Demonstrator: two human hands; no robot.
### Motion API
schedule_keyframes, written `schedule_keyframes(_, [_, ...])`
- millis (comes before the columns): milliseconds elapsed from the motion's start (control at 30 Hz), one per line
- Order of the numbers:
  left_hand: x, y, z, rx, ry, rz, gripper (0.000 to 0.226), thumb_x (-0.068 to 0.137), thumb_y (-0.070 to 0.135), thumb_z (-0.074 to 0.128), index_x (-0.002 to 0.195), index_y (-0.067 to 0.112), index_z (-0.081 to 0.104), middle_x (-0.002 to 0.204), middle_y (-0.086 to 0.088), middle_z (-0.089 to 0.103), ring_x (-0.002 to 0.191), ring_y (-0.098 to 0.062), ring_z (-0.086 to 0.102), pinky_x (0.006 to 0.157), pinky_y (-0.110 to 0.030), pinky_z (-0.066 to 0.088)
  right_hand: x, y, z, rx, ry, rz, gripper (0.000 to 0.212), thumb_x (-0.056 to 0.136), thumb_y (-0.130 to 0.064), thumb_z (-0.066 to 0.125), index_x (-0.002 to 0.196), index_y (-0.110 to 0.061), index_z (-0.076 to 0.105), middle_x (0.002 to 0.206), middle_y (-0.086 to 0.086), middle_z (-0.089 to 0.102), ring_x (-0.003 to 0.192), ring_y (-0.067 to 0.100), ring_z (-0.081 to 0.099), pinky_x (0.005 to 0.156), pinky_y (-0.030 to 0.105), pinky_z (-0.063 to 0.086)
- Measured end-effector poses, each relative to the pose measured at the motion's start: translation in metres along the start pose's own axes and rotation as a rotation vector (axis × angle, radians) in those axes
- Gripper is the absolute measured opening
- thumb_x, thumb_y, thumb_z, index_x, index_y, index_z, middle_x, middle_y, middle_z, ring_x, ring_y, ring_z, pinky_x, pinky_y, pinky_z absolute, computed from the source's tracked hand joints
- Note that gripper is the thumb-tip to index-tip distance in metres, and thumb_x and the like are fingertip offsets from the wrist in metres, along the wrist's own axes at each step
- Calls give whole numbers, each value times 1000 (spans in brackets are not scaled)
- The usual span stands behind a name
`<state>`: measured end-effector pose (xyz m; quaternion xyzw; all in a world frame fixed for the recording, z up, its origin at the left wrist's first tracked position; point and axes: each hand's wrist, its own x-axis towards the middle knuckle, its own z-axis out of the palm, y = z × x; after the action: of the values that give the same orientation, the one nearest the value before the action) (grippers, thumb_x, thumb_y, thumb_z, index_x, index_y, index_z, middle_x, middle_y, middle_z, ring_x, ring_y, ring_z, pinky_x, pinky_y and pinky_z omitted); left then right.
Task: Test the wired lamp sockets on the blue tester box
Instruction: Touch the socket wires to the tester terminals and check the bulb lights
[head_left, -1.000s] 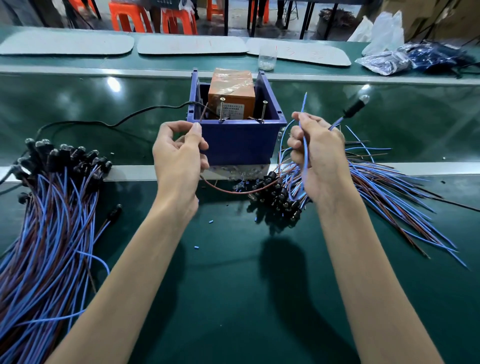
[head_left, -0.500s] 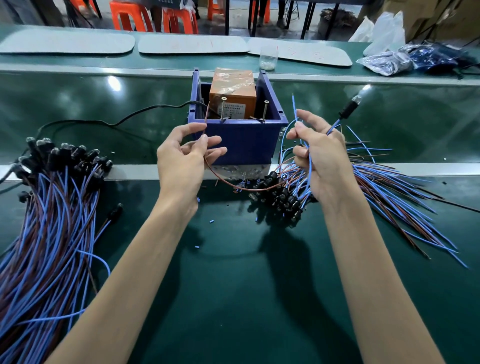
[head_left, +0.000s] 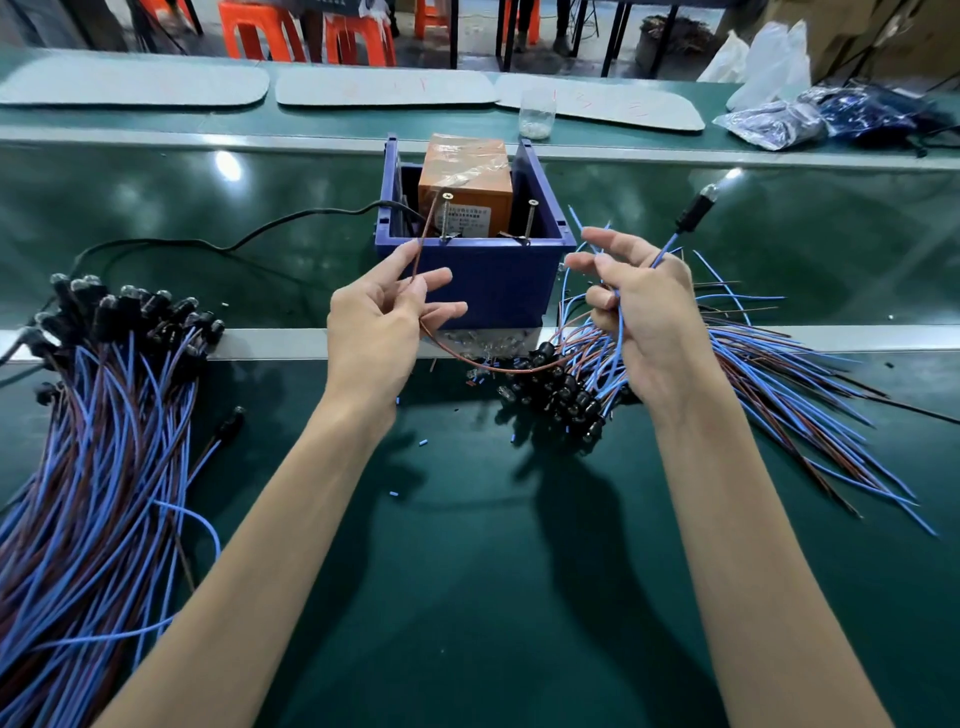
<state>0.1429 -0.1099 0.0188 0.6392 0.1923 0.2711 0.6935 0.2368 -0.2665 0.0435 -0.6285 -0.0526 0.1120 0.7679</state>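
The blue tester box (head_left: 488, 280) stands on the green belt, with an orange unit (head_left: 467, 176) inside and two upright screws (head_left: 445, 215) at its front rim. My left hand (head_left: 379, 332) pinches a brown wire (head_left: 423, 244) whose tip leans toward the left screw. My right hand (head_left: 644, 317) grips the blue wire of a black lamp socket (head_left: 696, 208), which sticks up to the right with its bulb lit. The brown wire loops below the box from one hand to the other.
A pile of wired sockets (head_left: 566, 389) lies under my right hand, its blue and brown leads (head_left: 810, 405) fanning right. A bigger bundle (head_left: 98, 415) covers the left. A black power cord (head_left: 208, 241) runs left from the box. Plastic bags (head_left: 810, 119) sit far right.
My left hand opened its fingers and lifted the brown wire end up toward the left screw. My right hand spread its fingers, and the socket swung further right.
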Motion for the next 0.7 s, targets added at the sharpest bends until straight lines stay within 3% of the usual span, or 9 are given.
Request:
schedule_keyframes(167, [2,-1,-2,-4,29,-15,36,98,3,48,133,10,54,91,1,73,71,-13,73,78,-22,56,2,4,-1,-46,16,-17,19,97,-1,44,100,-14,58,67,-3,72,42,3,34,41,12,31])
schedule_keyframes(700, [7,-6,-6,-35,44,-63,28,99,2,46,119,13,61,85,0,74,68,-14,72,67,-18,54,2,9,-3,-84,-45,-55,28,101,-5,41,98,-15,67,73,-6,71,43,1,34,39,11,28])
